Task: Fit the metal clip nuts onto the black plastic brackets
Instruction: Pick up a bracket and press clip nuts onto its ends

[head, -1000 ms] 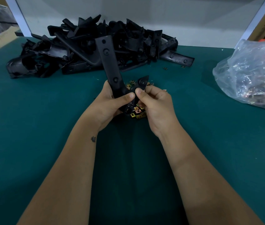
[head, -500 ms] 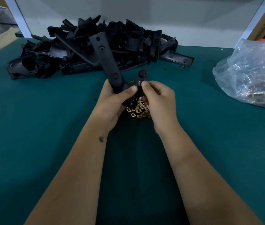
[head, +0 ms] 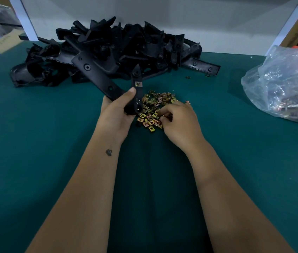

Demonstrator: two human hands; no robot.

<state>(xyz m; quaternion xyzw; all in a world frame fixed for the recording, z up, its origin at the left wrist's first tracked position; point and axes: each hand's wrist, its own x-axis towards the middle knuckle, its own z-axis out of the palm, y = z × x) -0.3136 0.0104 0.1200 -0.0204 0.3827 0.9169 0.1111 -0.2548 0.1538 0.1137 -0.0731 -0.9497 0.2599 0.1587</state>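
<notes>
Left hand (head: 116, 114) grips bracket (head: 97, 75) | right hand (head: 178, 123) pinches clip nuts (head: 153, 110)

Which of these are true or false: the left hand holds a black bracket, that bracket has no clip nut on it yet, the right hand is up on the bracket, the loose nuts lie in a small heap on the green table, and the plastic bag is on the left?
1. The left hand holds a black bracket. True.
2. That bracket has no clip nut yet. False: one clip nut sits on its short arm.
3. The right hand is up on the bracket. False: it is down at the heap of loose nuts, fingers curled among them.
4. The nuts lie in a heap on the green table. True.
5. The plastic bag is on the left. False: it lies on the right.
</notes>
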